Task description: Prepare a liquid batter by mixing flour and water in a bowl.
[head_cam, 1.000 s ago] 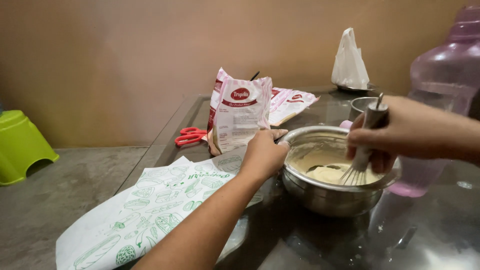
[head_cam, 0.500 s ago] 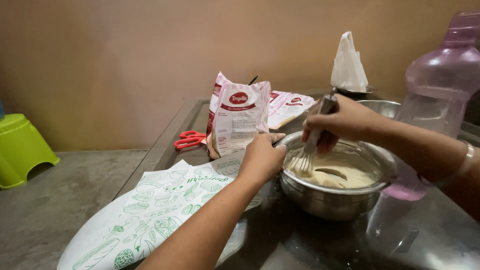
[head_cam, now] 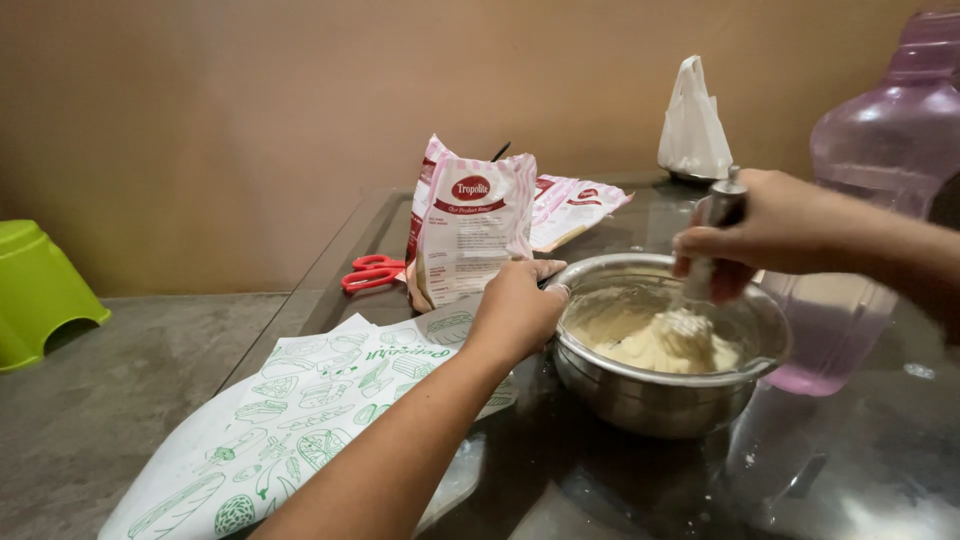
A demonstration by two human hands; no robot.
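A steel mixing bowl (head_cam: 640, 395) sits on the dark glass table and holds pale, creamy batter (head_cam: 650, 345). My left hand (head_cam: 515, 310) grips the bowl's near-left rim. My right hand (head_cam: 765, 230) is closed around the metal handle of a whisk (head_cam: 722, 205), whose wires are coated in batter inside the bowl. An upright pink-and-white paper bag (head_cam: 470, 230) stands just behind my left hand.
Red scissors (head_cam: 372, 272) lie left of the bag. A second flat bag (head_cam: 575, 205) lies behind it. White paper printed with green drawings (head_cam: 300, 410) covers the table's left edge. A large purple plastic jug (head_cam: 880, 160) stands at right, a white bag (head_cam: 692, 125) at back, a green stool (head_cam: 40, 290) far left.
My right hand has swung the whisk around the bowl, from the right side to the left and back toward the right. My left hand has stayed on the rim.
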